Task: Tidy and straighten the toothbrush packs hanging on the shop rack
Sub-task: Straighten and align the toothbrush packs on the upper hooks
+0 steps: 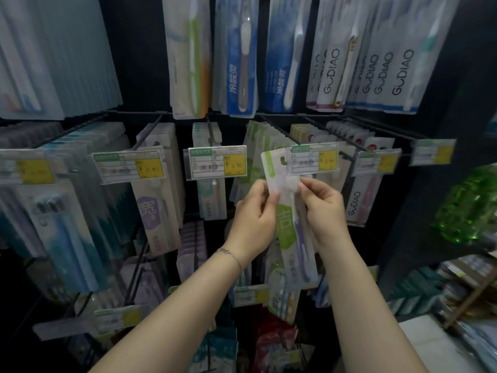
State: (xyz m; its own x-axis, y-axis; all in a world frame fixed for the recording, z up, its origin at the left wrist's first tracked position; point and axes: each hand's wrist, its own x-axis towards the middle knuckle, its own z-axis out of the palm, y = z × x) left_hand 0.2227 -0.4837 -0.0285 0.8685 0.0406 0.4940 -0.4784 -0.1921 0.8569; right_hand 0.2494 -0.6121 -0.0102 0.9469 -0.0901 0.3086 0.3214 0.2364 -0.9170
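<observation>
Rows of hanging packs (80, 211) are noted at the far left of the dark wire rack (139, 112), with a green-and-yellow price label (129, 165) clipped to the peg front. At centre, a green-and-white toothbrush pack (285, 224) carrying a purple brush is held slightly tilted before the middle row. Its left edge is pinched by the curled fingers and thumb of the left hand (254, 224) and its right edge by the thumb and forefinger of the right hand (322, 211), with its hang hole just beside a second price label (314, 157); whether it sits on a peg cannot be told. Green bottles (470, 205) are recorded on the shelf at the far right
</observation>
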